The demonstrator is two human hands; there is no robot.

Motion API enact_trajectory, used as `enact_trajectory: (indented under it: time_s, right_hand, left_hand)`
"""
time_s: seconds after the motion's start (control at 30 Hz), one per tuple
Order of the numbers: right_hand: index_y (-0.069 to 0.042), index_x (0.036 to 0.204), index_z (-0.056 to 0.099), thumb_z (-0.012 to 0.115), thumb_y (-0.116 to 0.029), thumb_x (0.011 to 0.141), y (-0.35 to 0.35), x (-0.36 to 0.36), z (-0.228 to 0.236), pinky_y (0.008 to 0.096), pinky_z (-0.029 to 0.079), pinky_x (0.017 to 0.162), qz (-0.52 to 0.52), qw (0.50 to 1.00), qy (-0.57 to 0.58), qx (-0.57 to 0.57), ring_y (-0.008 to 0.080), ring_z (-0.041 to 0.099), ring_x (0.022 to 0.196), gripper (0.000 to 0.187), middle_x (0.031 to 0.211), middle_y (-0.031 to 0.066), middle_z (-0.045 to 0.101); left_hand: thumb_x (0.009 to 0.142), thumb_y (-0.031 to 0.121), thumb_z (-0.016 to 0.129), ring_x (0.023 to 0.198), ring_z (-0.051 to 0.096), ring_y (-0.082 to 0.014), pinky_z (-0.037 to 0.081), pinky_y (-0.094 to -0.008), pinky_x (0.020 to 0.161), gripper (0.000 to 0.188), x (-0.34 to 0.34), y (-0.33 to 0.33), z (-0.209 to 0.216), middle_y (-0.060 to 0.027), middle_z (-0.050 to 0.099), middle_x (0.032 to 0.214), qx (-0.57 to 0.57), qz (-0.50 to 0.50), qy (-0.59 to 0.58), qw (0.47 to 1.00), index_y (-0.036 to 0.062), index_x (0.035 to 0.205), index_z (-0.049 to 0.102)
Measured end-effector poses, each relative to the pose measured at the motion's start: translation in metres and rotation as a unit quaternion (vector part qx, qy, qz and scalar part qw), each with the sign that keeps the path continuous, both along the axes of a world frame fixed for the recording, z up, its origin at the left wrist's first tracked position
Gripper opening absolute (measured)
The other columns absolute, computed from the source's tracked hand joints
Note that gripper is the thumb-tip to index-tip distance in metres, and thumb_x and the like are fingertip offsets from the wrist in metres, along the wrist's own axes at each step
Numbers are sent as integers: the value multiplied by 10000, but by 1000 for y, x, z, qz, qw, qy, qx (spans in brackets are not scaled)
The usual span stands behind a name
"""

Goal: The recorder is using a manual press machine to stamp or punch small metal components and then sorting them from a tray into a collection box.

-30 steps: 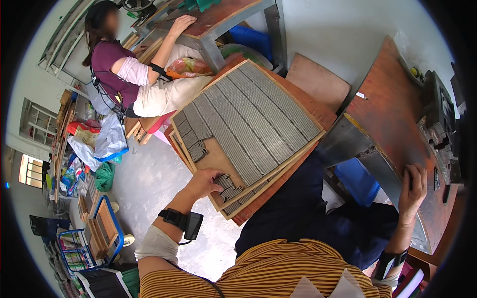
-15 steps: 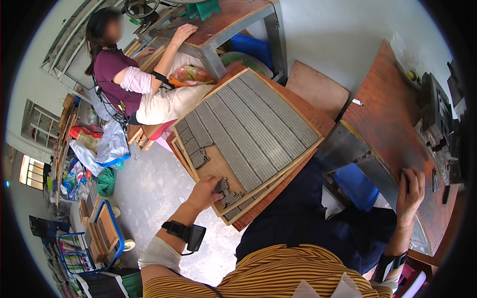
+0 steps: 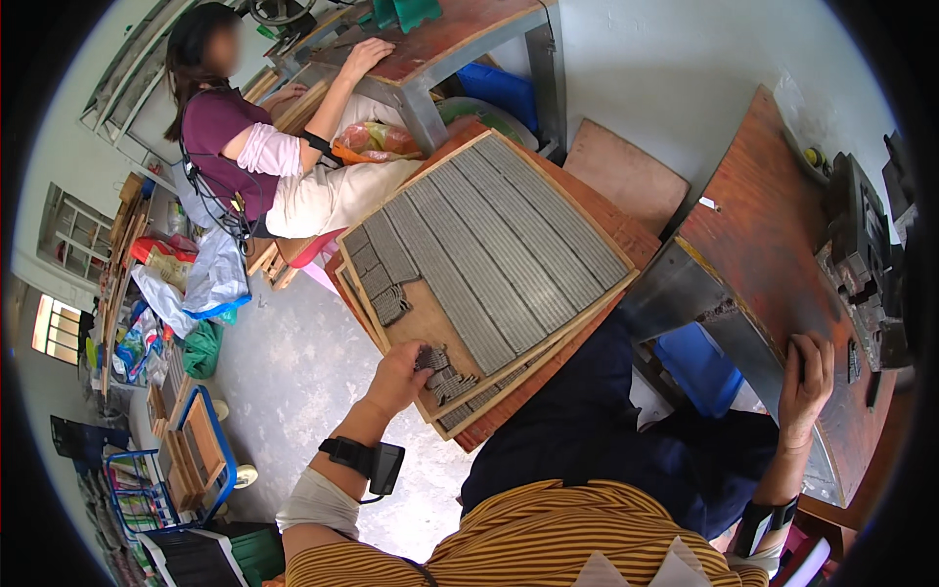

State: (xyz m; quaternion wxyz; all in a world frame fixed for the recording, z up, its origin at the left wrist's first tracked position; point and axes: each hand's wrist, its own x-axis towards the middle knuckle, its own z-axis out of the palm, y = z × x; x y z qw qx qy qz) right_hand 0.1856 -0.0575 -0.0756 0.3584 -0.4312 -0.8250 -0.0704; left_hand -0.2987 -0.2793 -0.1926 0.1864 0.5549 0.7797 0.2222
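A wooden-framed tray (image 3: pixel 430 311) holds long, tight rows of small grey metal pieces (image 3: pixel 509 245). At its near left corner, my left hand (image 3: pixel 396 380) has its fingers closed against a loose cluster of these pieces (image 3: pixel 447 380); the palm side is hidden. A shorter block of pieces (image 3: pixel 389 304) with a ragged end lies further up the tray's left side. Over at the right, my right hand (image 3: pixel 808 380) rests on the edge of a reddish-brown workbench (image 3: pixel 763 215), fingers loosely bent and nothing visible in them.
Another similar tray lies under the top one, on a reddish board (image 3: pixel 626 235). A person (image 3: pixel 230 147) sits at another bench (image 3: pixel 430 54), one hand on its top. Dark metal equipment (image 3: pixel 861 235) stands on the right bench. A blue-framed trolley (image 3: pixel 205 455) with wood stands at left.
My left hand has drawn slightly left, and the loose cluster near it has shifted and spread a little. My right hand stays on the bench edge.
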Motion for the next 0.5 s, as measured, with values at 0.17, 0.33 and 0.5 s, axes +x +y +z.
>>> enact_trajectory:
  time_s: [0.17,0.33,0.5]
  right_hand:
    - [14,929,594,581,92,775,0,1,0,356,455,747,-2,1000,0,1,300,563,839,172,919,144,571]
    - [10,928,595,584,87,773,1,0,-1,359,453,739,-3,1000,0,2,302,562,831,173,915,143,572]
    - [10,921,592,587,85,767,1,-2,1,365,453,737,-5,1000,-6,12,301,560,825,171,911,140,571]
  left_hand:
    - [727,23,698,853,591,-343,499,-382,725,342,2,3,-2,-153,583,903,42,-9,96,994,57,1033,552]
    - [662,48,729,1038,531,-366,452,-405,868,303,2,-5,-8,-190,556,1142,77,-32,31,996,37,939,605]
    - [606,62,770,1143,466,-370,411,-409,949,296,9,-8,-10,-180,488,1271,71,-61,93,991,31,884,671]
